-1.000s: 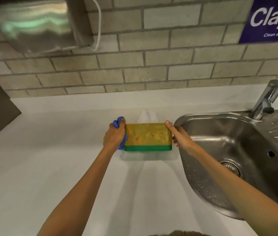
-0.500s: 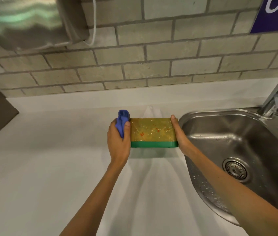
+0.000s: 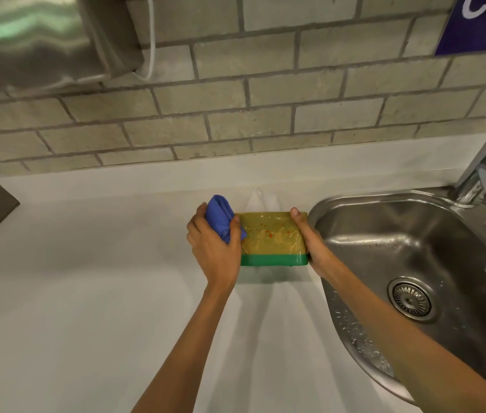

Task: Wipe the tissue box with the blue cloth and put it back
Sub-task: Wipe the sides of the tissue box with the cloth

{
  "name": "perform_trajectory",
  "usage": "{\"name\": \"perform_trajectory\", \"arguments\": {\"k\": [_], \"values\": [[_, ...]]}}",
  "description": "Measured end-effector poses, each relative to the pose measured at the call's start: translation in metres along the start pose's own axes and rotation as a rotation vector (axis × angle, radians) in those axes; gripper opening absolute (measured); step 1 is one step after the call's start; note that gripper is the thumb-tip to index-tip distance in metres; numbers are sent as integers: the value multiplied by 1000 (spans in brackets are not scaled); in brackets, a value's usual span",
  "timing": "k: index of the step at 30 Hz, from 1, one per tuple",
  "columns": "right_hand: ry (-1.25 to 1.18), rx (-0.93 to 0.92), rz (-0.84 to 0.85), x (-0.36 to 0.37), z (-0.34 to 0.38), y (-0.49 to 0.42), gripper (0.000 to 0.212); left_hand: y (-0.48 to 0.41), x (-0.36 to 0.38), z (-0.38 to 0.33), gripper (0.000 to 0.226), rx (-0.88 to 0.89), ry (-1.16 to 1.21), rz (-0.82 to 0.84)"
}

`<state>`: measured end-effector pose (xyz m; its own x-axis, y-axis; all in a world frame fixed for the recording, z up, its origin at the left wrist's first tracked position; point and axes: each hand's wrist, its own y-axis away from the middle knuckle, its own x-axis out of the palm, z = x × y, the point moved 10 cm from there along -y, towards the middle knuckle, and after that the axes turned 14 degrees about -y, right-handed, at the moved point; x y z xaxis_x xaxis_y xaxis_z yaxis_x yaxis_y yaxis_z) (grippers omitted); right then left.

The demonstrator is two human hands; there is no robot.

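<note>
Two hands work the tissue box (image 3: 271, 238) at the counter's (image 3: 86, 293) sink-side edge: right hand (image 3: 310, 242) clamps its end steady while left hand (image 3: 215, 248), clenching the blue cloth (image 3: 221, 217), rubs the opposite end.

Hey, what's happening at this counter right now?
A person is cleaning a tissue box on a white counter beside a steel sink. The left hand grips a bunched blue cloth and presses it against the box's left end, while the right hand braces the right end. A white tissue pokes up behind the box. The box looks to be sitting on the counter, close to the sink's rim.
</note>
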<state>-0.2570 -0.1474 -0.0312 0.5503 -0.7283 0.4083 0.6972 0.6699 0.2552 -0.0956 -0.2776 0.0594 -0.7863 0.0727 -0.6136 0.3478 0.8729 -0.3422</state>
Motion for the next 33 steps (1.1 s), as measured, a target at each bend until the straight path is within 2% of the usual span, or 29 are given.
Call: {"name": "perform_trajectory", "arguments": {"k": [4, 6, 10, 14, 16, 18, 23, 27, 29, 31, 33], "values": [[-10, -7, -14, -3, 0, -1, 40, 3, 3, -3, 56, 155, -103, -7], [6, -11, -37, -6, 0, -2, 35, 3, 5, 0, 53, 196, -47, 30], [20, -11, -61, -9, 0, -3, 39, 10, 1, 8, 53, 230, 30, 43], [-6, -16, -62, -9, 1, -1, 40, 5, -4, 20, 41, 118, 105, -3], [-11, -16, -63, -8, 2, 0, 39, 6, -2, 12, 41, 106, 53, -22], [-7, -13, -74, -8, 2, 0, 41, 16, 2, -1, 46, 157, -12, -19], [4, -4, -75, -9, 4, -1, 37, 39, 8, -9, 47, 440, -195, -12], [26, -9, -81, -10, 6, 0, 38, 28, 1, 4, 42, 331, -89, -1], [36, -10, -91, -10, 6, 1, 45, 22, 4, -8, 42, 286, -130, -13], [28, -13, -96, -9, 6, 1, 49, 25, 9, -29, 42, 338, -247, -39], [19, -17, -98, -10, 6, 1, 49, 36, 12, -42, 51, 444, -330, -42]]}}
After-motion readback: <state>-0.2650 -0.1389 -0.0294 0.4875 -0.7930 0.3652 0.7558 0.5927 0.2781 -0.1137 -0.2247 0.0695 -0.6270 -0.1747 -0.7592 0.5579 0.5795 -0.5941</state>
